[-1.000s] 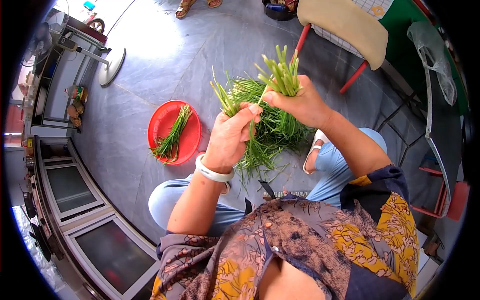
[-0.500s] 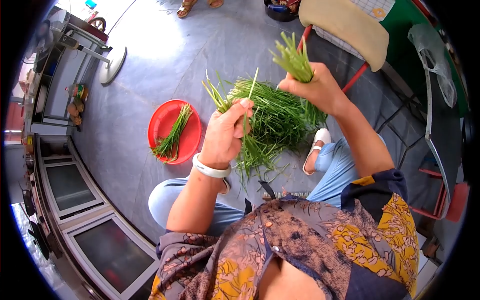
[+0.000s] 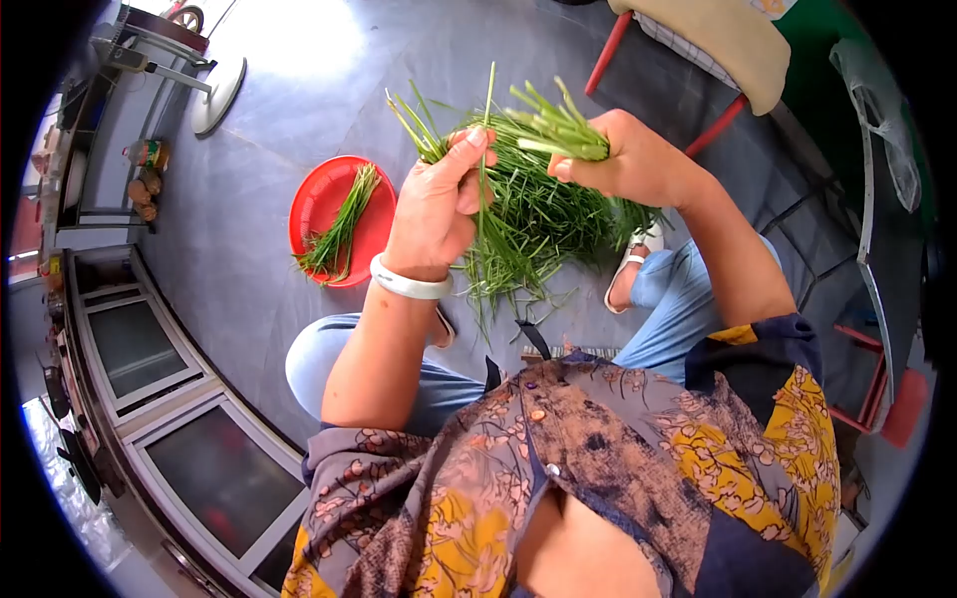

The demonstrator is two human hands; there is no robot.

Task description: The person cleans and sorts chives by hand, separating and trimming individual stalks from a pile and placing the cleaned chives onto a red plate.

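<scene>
A few long green chives are gripped in my left hand, pale ends pointing up. One separate stalk stands upright between its thumb and fingers. In my right hand is a thicker bunch of chives, stem ends facing left toward the other hand. The hands are apart, at about the same height. Beneath them a loose heap of chives lies on the floor, partly hidden by both hands. A smaller bunch rests in a red plastic basin to the left.
Grey floor surrounds the heap. Glass-fronted cabinets line the left side, with a stand's round base further back. A cushioned chair with red legs is at the upper right. My shoe is beside the heap.
My right hand has come down and left, and its bunch has tipped from nearly upright to pointing left. My left hand keeps its chives. The whole view has shifted slightly.
</scene>
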